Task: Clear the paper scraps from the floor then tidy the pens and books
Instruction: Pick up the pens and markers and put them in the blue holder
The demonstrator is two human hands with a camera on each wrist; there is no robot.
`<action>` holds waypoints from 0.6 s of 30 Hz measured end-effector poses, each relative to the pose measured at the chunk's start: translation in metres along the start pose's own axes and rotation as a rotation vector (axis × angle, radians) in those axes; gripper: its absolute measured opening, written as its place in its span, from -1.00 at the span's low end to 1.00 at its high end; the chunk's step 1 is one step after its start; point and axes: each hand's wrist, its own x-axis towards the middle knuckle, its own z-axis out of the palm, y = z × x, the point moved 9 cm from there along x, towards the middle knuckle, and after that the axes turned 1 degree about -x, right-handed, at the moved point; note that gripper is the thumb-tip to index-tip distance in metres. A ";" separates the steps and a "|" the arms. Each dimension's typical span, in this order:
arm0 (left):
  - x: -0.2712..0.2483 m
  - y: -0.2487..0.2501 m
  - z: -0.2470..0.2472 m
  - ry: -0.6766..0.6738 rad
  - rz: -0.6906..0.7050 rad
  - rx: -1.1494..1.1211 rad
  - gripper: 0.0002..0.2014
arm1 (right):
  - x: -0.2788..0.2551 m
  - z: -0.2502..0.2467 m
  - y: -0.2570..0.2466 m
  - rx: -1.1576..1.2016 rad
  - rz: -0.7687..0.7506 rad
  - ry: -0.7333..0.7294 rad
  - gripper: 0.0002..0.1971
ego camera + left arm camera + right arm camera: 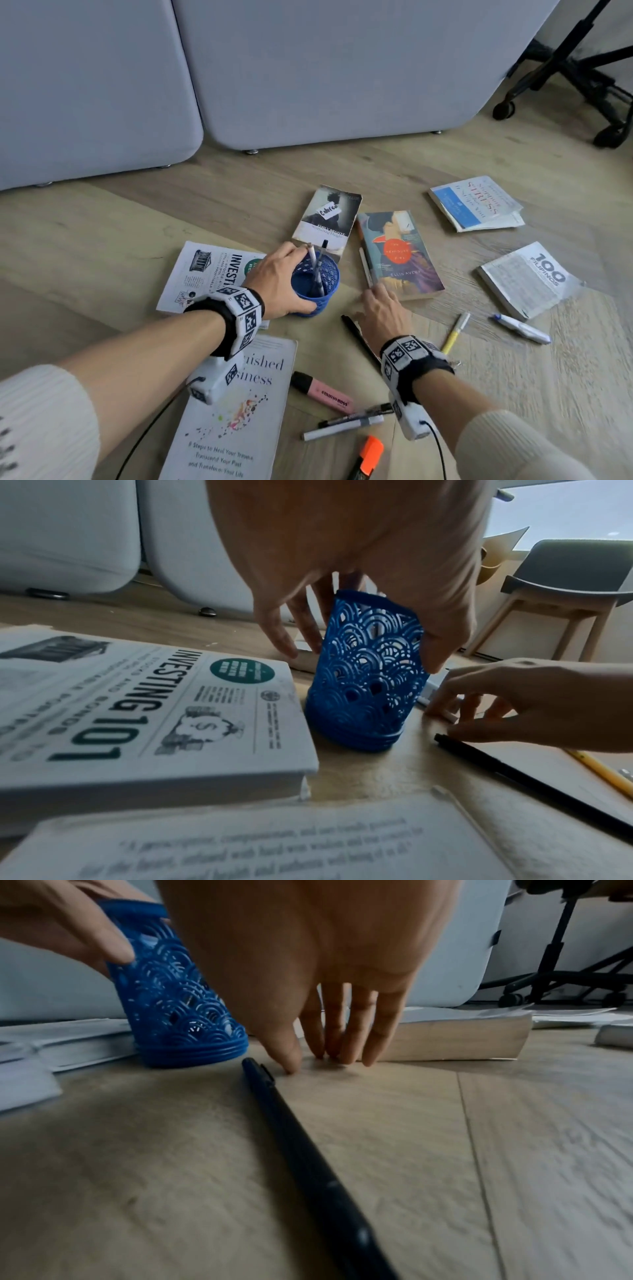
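My left hand (291,277) grips a blue lattice pen cup (322,291) standing on the wooden floor, with two pens (317,267) upright in it. In the left wrist view, the fingers and thumb of the left hand (365,653) wrap the cup (366,691). My right hand (364,303) reaches down with straight fingers to the floor at the near end of a white pen (365,270). That pen lies along a teal-and-red book (400,257). The right hand (318,1062) holds nothing, and a black pen (308,1150) lies just beside its thumb.
Books lie scattered: Investing 101 (205,270), a white one (236,428) under my left arm, a grey paperback (329,212), two (476,202) (527,277) at right. Loose highlighters and pens (322,392) (370,455) (455,332) (520,329) lie nearby. A grey sofa (308,68) stands behind, with a chair base (582,85) far right.
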 end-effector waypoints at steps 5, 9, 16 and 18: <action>0.005 0.001 0.009 -0.005 -0.029 -0.019 -0.17 | 0.006 -0.009 0.011 0.058 0.192 0.032 -0.89; 0.010 0.001 0.016 -0.029 -0.054 -0.045 -0.19 | 0.005 -0.010 0.022 -0.011 0.279 -0.015 -0.93; 0.005 0.005 0.013 -0.061 -0.045 -0.067 -0.14 | -0.006 -0.023 0.035 0.309 0.341 0.049 -0.79; 0.004 0.006 0.011 -0.074 -0.035 -0.051 -0.18 | -0.012 -0.029 0.033 0.382 0.316 0.015 -0.73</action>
